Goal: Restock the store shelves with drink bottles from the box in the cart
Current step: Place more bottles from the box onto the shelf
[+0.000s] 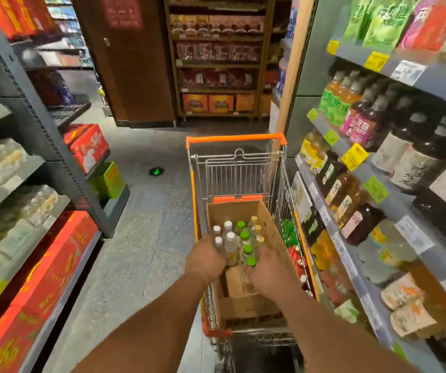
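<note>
Right now both hands are reaching down into the cardboard box (246, 211) sitting in the wire cart (236, 170). The left hand (205, 261) is curling round the white-capped bottles (228, 239) at the box's left side, fingers wrapping their bodies, gripping them. The right hand (266, 267) is closing on the green-capped bottles (246, 242), with one green cap poking up just above its knuckles; the fingers are curling round the clear bottle bodies, though the blur is making the exact grip hard to read. A few yellow-capped bottles (256, 227) are standing just beyond the right hand, toward the far wall of the box. All bottles are standing upright and packed touching each other between the two hands. Below the wrists a smaller cardboard insert (234, 282) is lying in the near part of the box. The cart's orange handle (236, 137) is sitting well ahead of both hands. Right of the right hand, shelves (378, 189) are holding rows of drink bottles with yellow and green price tags. Left of the left hand, red cartons (41, 278) are lining the low shelf. A green arrow mark (156, 172) is glowing on the floor ahead, left of the cart.
</note>
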